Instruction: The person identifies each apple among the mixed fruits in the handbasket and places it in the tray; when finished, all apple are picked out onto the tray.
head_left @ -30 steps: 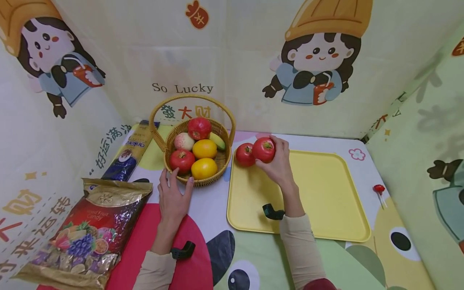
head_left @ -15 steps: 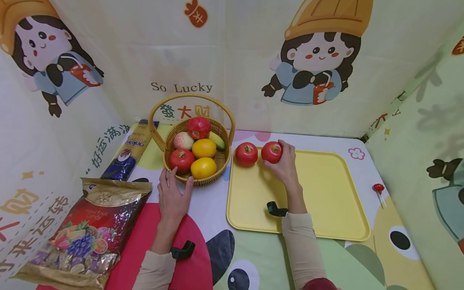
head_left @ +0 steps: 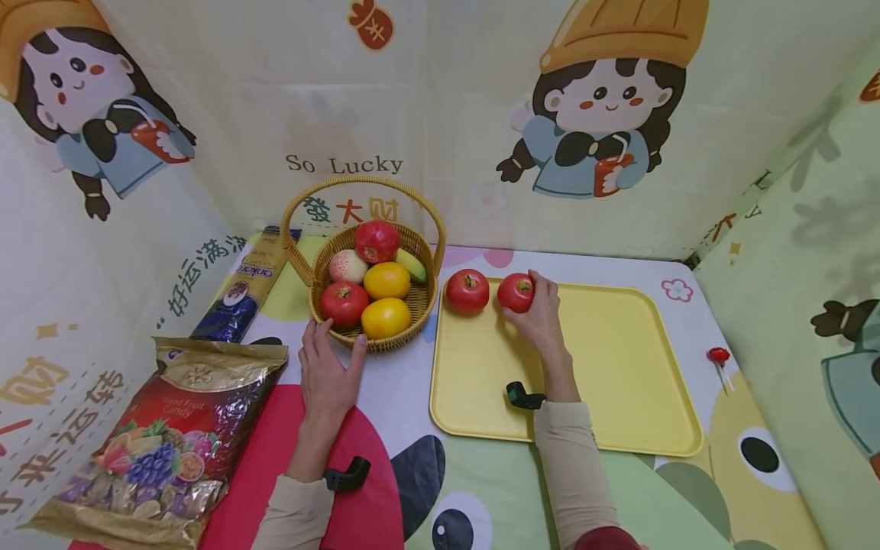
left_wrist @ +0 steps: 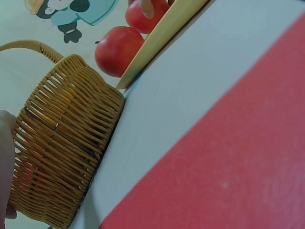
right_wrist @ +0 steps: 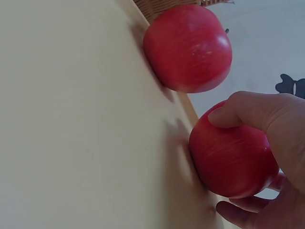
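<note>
one red apple (head_left: 467, 291) sits at the far-left corner of the yellow tray (head_left: 626, 367); just beside it, a little apart, a second red apple (head_left: 512, 293) is at the tray's far edge, gripped by the right hand (head_left: 543, 319), thumb on one side and fingers curled round another. from the right wrist it seems to meet the tray, though whether its weight is fully down i cannot tell.

the left hand (head_left: 330, 378) lies with loose, parted fingers against the near side of the wicker basket (head_left: 421, 299), which stands near the far edge of the counter (head_left: 400, 386), left of the tray, with more fruit inside. a fruit candy bag (head_left: 172, 443) lies along the counter's left edge, a lollipop (head_left: 719, 357) near its right edge.

the step in hand looks like setting the second apple down beside the first. the next move probably calls for easing the fingers off and lifting away without rolling it into its neighbour.
</note>
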### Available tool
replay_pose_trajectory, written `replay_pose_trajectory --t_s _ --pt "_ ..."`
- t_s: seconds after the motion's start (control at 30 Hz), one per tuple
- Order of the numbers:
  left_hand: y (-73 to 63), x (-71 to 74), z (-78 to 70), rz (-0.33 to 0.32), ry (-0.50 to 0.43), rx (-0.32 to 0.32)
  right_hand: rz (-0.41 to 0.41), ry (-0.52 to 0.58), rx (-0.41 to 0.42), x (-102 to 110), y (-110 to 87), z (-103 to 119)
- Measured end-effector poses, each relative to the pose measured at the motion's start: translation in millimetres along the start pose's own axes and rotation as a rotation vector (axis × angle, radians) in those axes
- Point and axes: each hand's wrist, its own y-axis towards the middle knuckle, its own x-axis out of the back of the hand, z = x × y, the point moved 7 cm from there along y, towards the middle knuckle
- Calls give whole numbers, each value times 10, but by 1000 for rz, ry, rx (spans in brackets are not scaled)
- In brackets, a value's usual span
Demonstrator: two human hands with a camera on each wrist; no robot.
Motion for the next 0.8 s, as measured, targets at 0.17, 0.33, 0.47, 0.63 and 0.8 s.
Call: replay_pose_trajectory --t_s 0.17,0.33,0.47,0.63,0.8 --pt "1 8 0 0 0 3 11 -21 0 0 -4 8" --pt "5 1 3 5 2 8 0 -48 -1 49 -14 30" --pt "8 -3 -2 6 -3 2 -32 -61 23 130 -35 125" --pt "6 -8 9 7 -6 3 -66 -60 72 223 -99 341" --pt "2 -6 23 9 -12 8 -87 -54 153 300 -175 628"
